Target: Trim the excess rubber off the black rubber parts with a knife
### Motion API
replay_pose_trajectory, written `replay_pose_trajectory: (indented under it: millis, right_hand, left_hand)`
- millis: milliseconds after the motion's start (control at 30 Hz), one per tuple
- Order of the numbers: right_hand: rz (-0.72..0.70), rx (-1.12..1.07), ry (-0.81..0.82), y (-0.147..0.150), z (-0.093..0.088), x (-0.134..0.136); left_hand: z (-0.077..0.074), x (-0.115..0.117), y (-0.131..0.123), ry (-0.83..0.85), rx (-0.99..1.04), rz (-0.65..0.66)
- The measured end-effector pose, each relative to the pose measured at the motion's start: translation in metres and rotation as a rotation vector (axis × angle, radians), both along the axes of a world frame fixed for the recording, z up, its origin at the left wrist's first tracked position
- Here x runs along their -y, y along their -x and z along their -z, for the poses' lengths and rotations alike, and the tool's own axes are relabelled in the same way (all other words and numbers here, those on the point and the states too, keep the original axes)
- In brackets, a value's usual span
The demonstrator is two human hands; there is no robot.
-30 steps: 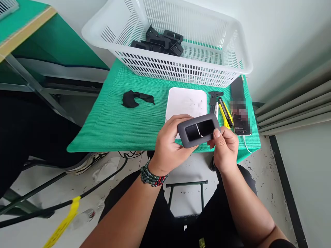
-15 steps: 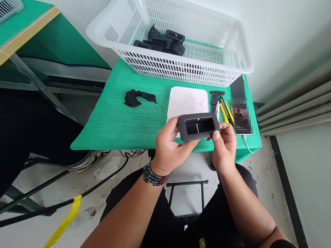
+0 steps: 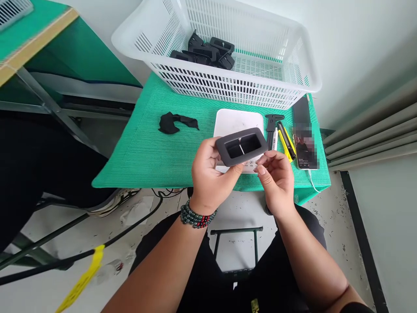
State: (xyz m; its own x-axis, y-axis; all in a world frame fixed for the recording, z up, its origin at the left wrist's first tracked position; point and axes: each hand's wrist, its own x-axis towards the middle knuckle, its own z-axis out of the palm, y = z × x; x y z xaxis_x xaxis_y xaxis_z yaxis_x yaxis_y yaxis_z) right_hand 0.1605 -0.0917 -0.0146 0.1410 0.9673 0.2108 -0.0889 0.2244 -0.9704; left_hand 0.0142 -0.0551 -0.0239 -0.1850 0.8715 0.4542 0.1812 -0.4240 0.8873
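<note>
A black rectangular frame part [image 3: 224, 153] with a hollow middle is held tilted above a white scale [image 3: 239, 117]. My left hand [image 3: 211, 176] grips its left side and lower edge, thumb underneath. Close to the part's lower right corner is my right hand [image 3: 276, 180], its thumb and fingertips near one another; it no longer grips the part, and whether something small is between the fingertips cannot be made out. Similar black parts [image 3: 208, 53] lie in a white basket [image 3: 228, 80]. A black cloth scrap [image 3: 169, 123] rests on the green mat [image 3: 140, 152].
Right of the scale lie a black caliper [image 3: 271, 124], a white marker [image 3: 275, 140], a yellow and black cutter [image 3: 286, 141] and a phone [image 3: 306, 152] with a cable. Another green-topped table [image 3: 39, 41] stands at the left, a person's dark-clothed leg [image 3: 65, 161] below it.
The black part has tilted, its right end rising, and shifted slightly left. My right hand has let go of its right corner and moved a little left. The view has shifted slightly.
</note>
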Motion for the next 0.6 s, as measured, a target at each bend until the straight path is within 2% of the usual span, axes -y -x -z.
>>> replay_pose_trajectory:
  millis: [167, 333, 467, 600]
  right_hand:
    - [0.037, 0.041, 0.010, 0.002, 0.002, -0.002]
    - [0.008, 0.092, 0.035, 0.007, 0.000, 0.002]
    - [-0.151, 0.159, 0.027, 0.015, -0.004, 0.011]
    - [-0.448, 0.281, -0.074, 0.025, 0.000, 0.020]
  left_hand:
    - [0.004, -0.013, 0.004, 0.068, -0.074, -0.097]
    - [0.010, -0.030, 0.011, 0.136, -0.164, -0.094]
    - [0.015, -0.044, 0.013, 0.061, -0.287, -0.157]
    - [0.020, -0.055, 0.014, 0.071, -0.346, -0.229]
